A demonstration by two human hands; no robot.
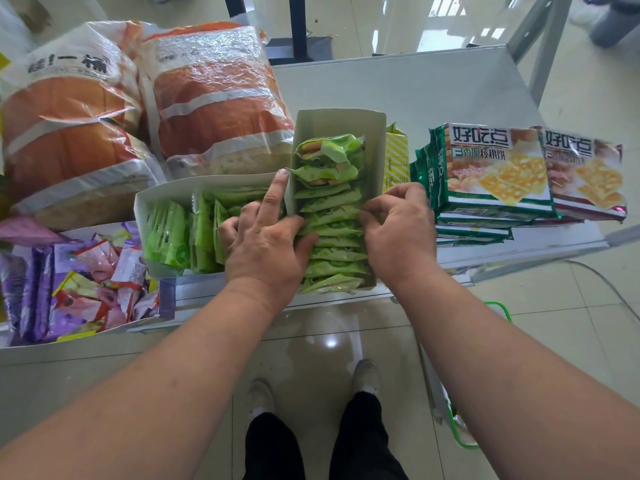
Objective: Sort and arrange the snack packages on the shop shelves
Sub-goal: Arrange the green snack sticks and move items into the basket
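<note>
Head view shows both hands at frame centre, squaring up the green snack packets (330,233) in an upright white box (341,123) on the shelf (433,84). Left hand (266,244) presses their side, forefinger straight; right hand (398,226) pinches packet edges. Next, likely the neighbouring box (166,195) wants tidying.

Bright, even daylight, glare on the floor tiles (330,342) and plastic wrap, wide-angle bending at edges
</note>
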